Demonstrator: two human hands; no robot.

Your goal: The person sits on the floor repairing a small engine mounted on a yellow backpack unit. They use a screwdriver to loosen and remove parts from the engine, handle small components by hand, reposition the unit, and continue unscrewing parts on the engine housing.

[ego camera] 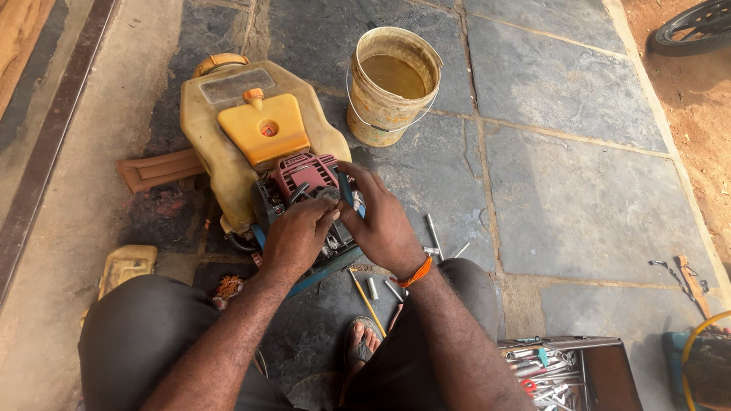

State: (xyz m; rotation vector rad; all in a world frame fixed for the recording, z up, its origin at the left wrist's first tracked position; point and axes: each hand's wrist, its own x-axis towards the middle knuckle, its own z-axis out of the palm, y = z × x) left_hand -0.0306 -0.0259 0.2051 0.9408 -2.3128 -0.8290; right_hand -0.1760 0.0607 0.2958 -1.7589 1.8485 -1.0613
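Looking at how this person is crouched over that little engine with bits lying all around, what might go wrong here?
Small sockets and bolts lie loose on the stone floor beside the right hand; they might roll off or get lost. The open bucket of murky liquid stands close behind the sprayer tank and might get knocked over. Both the right hand and the left hand press into the engine, so fingers might get pinched.

Grey stone slab floor (579,198), sunlit dirt ground (693,91)

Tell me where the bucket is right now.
In the head view, the bucket stands upright on the stone floor, top centre, just right of the yellow sprayer tank and beyond both hands.
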